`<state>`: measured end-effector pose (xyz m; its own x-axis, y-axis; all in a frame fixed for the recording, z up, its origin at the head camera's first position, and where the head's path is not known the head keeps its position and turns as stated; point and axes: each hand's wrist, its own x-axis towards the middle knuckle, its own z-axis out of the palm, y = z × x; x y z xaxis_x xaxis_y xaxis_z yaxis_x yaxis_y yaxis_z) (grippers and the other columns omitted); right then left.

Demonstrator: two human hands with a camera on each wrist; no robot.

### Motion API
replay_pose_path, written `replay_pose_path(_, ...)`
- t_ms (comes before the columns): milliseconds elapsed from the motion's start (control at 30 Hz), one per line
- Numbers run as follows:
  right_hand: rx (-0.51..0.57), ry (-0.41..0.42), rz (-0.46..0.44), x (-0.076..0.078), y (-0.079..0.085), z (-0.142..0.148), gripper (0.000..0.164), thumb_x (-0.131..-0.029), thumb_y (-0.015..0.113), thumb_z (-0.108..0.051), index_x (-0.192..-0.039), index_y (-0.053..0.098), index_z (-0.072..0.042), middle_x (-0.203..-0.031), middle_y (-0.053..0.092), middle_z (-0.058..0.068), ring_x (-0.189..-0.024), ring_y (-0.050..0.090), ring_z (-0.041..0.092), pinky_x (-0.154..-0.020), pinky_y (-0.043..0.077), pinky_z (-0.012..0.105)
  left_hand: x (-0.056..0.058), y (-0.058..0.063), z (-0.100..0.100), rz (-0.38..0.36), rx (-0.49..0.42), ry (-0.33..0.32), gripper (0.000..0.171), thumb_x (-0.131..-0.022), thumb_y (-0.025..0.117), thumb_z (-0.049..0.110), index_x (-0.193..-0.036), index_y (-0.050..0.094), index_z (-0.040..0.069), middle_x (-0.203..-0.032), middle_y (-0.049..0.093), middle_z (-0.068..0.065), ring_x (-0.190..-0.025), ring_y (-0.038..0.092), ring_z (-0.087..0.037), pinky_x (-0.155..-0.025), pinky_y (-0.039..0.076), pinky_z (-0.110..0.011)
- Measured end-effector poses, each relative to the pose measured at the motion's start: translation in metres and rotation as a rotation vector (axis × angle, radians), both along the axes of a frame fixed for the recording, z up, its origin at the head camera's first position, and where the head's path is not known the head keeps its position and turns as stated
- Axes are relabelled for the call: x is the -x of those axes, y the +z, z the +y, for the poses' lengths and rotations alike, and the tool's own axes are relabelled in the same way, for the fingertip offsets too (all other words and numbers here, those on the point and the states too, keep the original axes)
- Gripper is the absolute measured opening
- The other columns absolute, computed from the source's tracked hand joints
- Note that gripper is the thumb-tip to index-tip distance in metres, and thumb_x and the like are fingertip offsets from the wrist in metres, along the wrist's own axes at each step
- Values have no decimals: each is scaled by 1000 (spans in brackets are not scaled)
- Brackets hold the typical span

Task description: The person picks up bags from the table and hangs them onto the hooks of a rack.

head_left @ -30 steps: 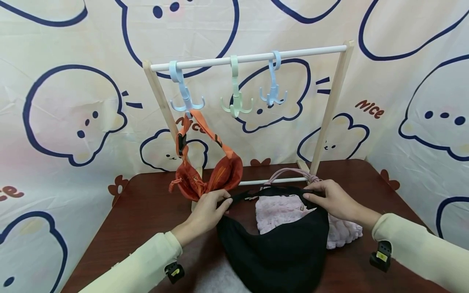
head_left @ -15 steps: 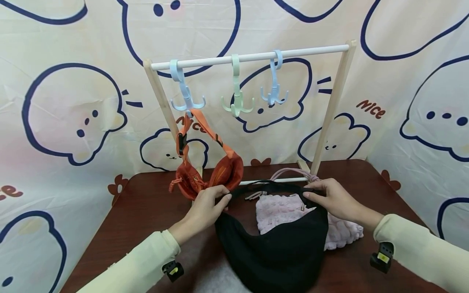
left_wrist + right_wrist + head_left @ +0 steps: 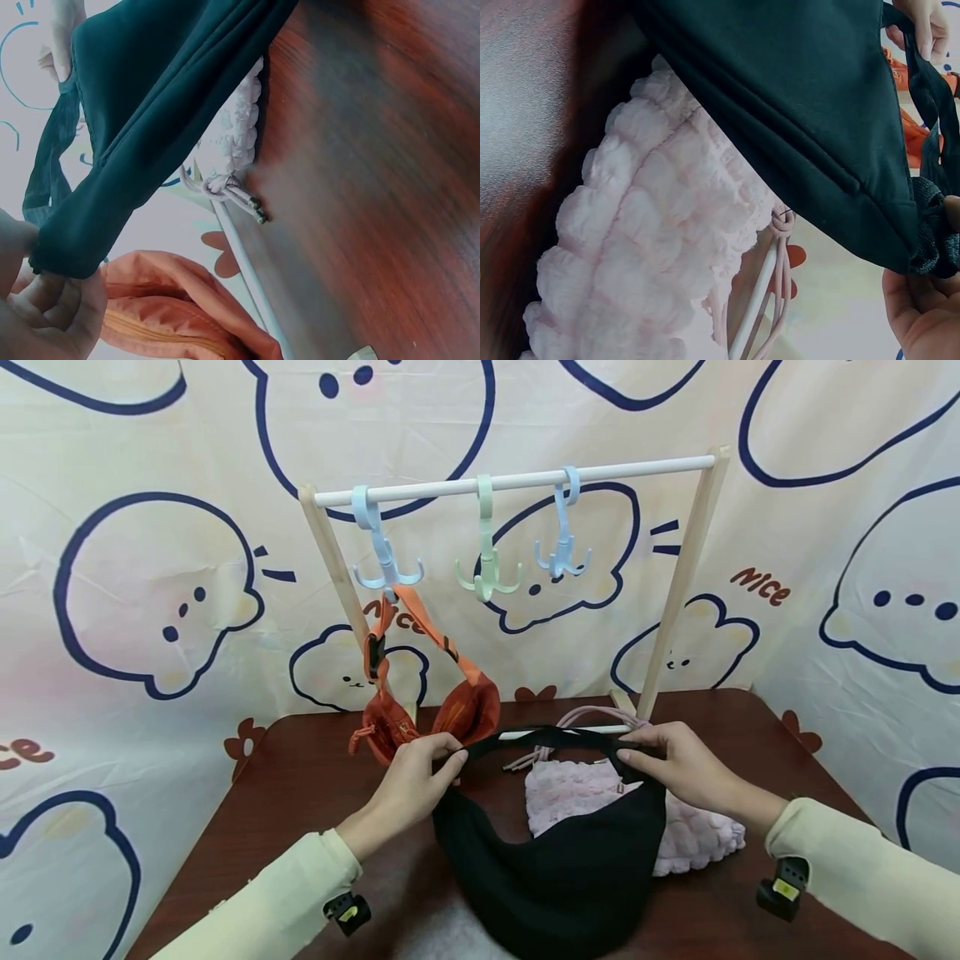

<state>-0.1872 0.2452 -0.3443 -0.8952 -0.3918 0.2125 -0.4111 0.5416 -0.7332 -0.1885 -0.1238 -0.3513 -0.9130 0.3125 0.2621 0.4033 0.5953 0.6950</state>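
Note:
A black crescent-shaped shoulder bag (image 3: pixel 558 885) hangs between my hands, its body sagging in front. My left hand (image 3: pixel 416 781) pinches it at the left end, thumb against fingers, in the head and left wrist views. At the right end my right hand (image 3: pixel 686 767) grips the gathered webbing of the strap (image 3: pixel 928 225), beside the bag's corner. The strap arcs away between the hands. Behind and partly covered by the black bag, a pale pink puffy bag (image 3: pixel 573 789) with pink cord handles lies on the brown table (image 3: pixel 300 777).
A rack with a white top rail (image 3: pixel 420 490) and wooden posts stands at the back. Two blue hooks (image 3: pixel 386 560) and a green hook (image 3: pixel 487 568) hang from it. An orange bag (image 3: pixel 472 706) hangs on the left blue hook, just beyond my left hand.
The black bag has shifted slightly left and up with my hands, and its strap now bows upward in an arc. The hanging orange bag and the pink bag stay put.

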Motion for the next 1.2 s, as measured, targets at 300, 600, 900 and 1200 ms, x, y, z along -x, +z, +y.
replay_pose_path(300, 31, 2, 6, 2, 5, -4, 22, -99, 65, -11, -114, 73, 3, -100, 76, 14, -81, 72, 4, -72, 59, 24, -1, 7, -2, 33, -10, -2, 16, -104, 59, 21, -95, 70, 13, -70, 66, 4, -63, 59, -8, -65, 46, -26)
replay_pose_path(600, 55, -9, 23, 2, 11, -9, 22, -99, 64, -10, -115, 73, 3, -101, 76, 16, -81, 72, 4, -70, 60, 25, 0, 14, -3, 46, -31, -7, 14, -103, 60, 21, -98, 70, 14, -73, 68, 3, -65, 62, -7, -68, 49, -27)
replay_pose_path(900, 82, -15, 44, 0, 20, -14, 23, -99, 63, -9, -117, 72, 5, -108, 74, 20, -85, 71, 0, -70, 59, 24, 1, 23, -3, 87, -36, -1, 14, -103, 59, 23, -98, 70, 16, -72, 68, 4, -64, 61, -8, -67, 49, -27)
replay_pose_path(1200, 110, -5, 37, 0, 21, -16, 23, -99, 63, -8, -116, 72, 5, -103, 75, 19, -82, 70, 1, -70, 59, 24, 1, 27, -5, 101, -47, 6, 13, -103, 60, 23, -98, 70, 15, -75, 70, -5, -64, 57, -12, -65, 47, -27)
